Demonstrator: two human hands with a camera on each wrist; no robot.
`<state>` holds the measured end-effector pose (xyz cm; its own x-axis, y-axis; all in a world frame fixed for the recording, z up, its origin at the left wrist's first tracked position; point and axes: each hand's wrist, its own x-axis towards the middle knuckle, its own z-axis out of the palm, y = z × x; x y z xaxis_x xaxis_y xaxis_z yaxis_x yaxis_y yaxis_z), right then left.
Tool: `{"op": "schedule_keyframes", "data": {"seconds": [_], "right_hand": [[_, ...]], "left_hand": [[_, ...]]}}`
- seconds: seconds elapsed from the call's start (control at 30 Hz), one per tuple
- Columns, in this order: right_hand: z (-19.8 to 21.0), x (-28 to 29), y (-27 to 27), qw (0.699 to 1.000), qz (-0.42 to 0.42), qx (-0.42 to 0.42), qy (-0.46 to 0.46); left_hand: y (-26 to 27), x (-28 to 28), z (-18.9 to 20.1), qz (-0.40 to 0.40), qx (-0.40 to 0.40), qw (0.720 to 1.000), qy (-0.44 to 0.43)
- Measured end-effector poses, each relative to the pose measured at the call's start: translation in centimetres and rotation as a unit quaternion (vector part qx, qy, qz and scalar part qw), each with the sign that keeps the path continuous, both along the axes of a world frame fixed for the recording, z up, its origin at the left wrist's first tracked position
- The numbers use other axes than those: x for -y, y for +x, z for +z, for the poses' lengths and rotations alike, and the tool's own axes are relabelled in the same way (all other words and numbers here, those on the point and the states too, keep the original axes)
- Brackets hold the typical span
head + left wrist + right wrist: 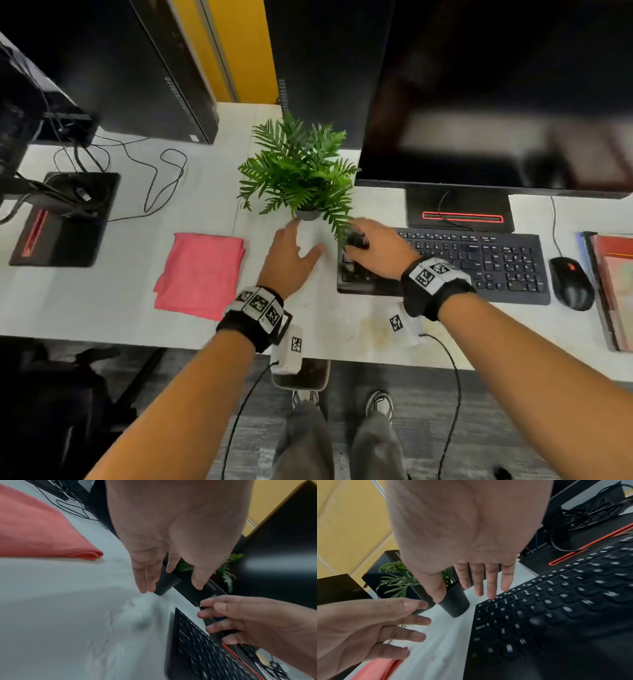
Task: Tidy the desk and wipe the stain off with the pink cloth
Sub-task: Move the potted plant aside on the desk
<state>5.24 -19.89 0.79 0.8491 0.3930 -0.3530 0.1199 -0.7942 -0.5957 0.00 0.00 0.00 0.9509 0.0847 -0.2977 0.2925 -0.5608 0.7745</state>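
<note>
A green fern (pixel 298 168) in a small dark pot (pixel 308 215) stands mid-desk beside the monitor. My left hand (pixel 298 245) is open just in front of the pot, its straight fingers (pixel 145 580) right beside the pot (pixel 165 583); I cannot tell whether they touch it. My right hand (pixel 363 240) hovers open over the left end of the black keyboard (pixel 479 267), with its fingers (pixel 489 584) spread near the pot (pixel 455 601). The folded pink cloth (pixel 200 274) lies flat to the left. A yellowish stain (pixel 370 330) marks the desk near the front edge.
A large monitor (pixel 496 102) on its stand rises behind the keyboard. A black mouse (pixel 572 282) and stacked folders (pixel 613 291) lie at the right. At the left are a computer tower (pixel 144 68), a second monitor base (pixel 65 219) and loose cables (pixel 161 178).
</note>
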Motion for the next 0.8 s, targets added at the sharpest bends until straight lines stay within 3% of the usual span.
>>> {"op": "schedule_keyframes", "data": {"seconds": [0.17, 0.4, 0.63, 0.8], "right_hand": [[0.7, -3.0, 4.2, 1.000, 0.006, 0.008, -0.023], [0.0, -5.0, 6.1, 0.998, 0.020, -0.001, -0.067], [0.4, -5.0, 6.5, 1.000, 0.022, 0.001, -0.019], [0.2, -3.4, 5.7, 1.000, 0.001, -0.023, 0.007]], "left_hand": [[3.7, -1.5, -0.5, -0.038, 0.040, 0.996, 0.070], [5.2, -2.1, -1.2, -0.061, 0.053, 0.994, 0.075], [6.1, -2.2, -1.4, -0.076, 0.087, 0.990, 0.078], [5.0, -1.5, -1.6, -0.073, 0.054, 0.991, 0.101]]}}
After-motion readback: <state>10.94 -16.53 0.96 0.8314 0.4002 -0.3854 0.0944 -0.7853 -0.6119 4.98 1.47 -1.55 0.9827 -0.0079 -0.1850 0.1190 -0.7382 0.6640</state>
